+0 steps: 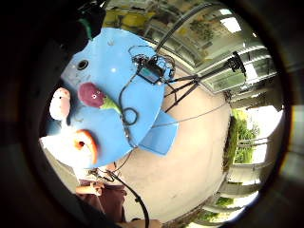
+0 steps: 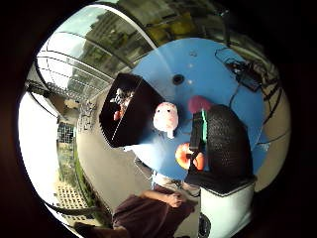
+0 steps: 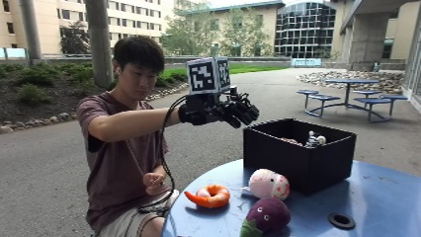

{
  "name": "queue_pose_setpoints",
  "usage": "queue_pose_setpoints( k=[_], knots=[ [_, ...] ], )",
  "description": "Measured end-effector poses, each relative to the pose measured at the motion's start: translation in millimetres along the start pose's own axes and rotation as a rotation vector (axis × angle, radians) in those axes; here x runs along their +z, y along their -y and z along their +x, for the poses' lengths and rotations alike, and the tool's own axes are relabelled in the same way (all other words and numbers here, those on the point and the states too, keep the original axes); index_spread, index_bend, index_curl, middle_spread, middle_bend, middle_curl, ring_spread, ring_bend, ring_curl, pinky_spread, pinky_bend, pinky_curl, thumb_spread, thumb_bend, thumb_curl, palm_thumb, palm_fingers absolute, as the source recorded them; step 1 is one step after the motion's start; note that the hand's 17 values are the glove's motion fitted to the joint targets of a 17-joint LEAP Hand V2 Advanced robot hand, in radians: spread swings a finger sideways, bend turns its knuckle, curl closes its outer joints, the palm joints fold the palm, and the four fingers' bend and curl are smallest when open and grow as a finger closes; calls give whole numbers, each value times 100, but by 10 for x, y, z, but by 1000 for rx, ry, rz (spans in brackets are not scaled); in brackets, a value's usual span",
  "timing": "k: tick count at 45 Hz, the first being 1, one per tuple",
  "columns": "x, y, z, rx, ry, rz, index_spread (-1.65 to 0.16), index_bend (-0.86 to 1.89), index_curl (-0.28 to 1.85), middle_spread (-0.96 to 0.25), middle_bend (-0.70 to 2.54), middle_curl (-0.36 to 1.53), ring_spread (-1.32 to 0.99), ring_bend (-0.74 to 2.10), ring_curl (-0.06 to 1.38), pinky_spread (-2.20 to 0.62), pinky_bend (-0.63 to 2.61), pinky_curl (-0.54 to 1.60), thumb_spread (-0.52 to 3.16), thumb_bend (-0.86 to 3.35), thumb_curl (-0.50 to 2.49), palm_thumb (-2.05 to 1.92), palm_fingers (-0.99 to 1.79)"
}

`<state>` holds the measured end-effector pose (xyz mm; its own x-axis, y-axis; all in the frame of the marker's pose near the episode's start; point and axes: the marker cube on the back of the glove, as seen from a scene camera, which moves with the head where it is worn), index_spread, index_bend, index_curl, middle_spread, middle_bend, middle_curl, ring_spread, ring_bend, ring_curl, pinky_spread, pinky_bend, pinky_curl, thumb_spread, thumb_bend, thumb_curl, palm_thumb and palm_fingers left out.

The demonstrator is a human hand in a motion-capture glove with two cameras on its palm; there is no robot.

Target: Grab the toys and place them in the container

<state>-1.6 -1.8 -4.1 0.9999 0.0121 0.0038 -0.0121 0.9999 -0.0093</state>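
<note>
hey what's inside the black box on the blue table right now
Inside the black box at least one small whitish toy pokes above the rim, with something reddish beside it in the thumb side palm view. The walls hide the bottom, so a full count cannot be made.

Three toys (image 3: pixel 267 184) on table (image 3: pixel 381 197) before container (image 3: pixel 299 154).

Pink plush toy (image 2: pixel 166 118) beside black container (image 2: pixel 130 110)

Three plush toys (image 3: pixel 264 197) lie beside the black container (image 3: pixel 299 153).
</note>
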Motion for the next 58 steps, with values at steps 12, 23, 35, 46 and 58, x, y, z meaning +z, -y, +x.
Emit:
queue_pose_setpoints(
  k=[12,23,35,46,58],
  knots=[
    [36,76,-75,1,-5,-66,-17,9,7,-4,18,9,-14,52,16,-12,75,26,112,14,10,11,13],
    [224,261,-87,14,-36,-118,-20,11,10,-5,23,18,-15,60,20,-11,84,31,133,9,16,5,3],
    [659,596,-190,71,-64,-319,-19,9,14,-3,24,25,-13,58,22,-8,87,33,136,3,21,-1,-13],
    [1962,782,-187,78,-19,-498,-18,6,13,0,19,28,-9,57,23,-4,91,34,132,0,25,2,-16],
    [2892,655,-200,55,124,-252,-15,3,5,-2,49,39,-21,109,34,-27,109,34,143,27,39,54,81]
  ],
)
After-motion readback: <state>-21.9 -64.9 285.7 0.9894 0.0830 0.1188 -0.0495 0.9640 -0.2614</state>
